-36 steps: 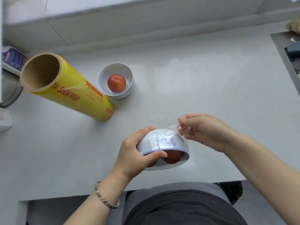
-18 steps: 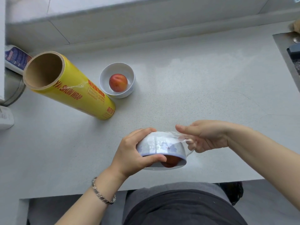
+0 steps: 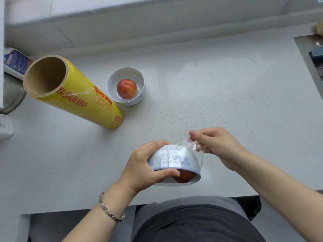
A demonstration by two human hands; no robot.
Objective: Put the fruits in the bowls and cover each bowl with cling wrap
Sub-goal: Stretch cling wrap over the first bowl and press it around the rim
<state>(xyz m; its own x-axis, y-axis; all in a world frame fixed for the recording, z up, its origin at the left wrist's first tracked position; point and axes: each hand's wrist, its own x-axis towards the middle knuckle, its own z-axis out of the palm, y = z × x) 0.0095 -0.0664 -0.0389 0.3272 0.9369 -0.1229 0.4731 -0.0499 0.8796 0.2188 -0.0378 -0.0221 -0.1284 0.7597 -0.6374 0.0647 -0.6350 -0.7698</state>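
Left hand (image 3: pixel 143 169): clamped on the near bowl (image 3: pixel 174 158) from its left side, fingers curled over the outer wall and thumb laid across the rim. The forearm enters from the lower left and carries a metal bracelet (image 3: pixel 110 210).

Right hand (image 3: pixel 218 147): thumb and fingertips pinch a corner of cling film (image 3: pixel 187 143) just above the bowl's upper right wall. The film runs taut from the pinch down the bowl's right side.

Near bowl: held tipped at the near edge of the table (image 3: pixel 218 84), mouth turned toward the person. The outer wall is white with a blue pattern and a blue band at the rim. A red fruit (image 3: pixel 184 178) shows inside, partly hidden by the rim and thumb. Contact with the table cannot be determined.

Second bowl (image 3: pixel 129 102): white, upright, farther back, holding a red fruit (image 3: pixel 126 89). Whether film covers it cannot be made out.

The yellow cling wrap roll (image 3: pixel 78 96) lies on its side just left of that bowl. Items at the left edge are cut off.
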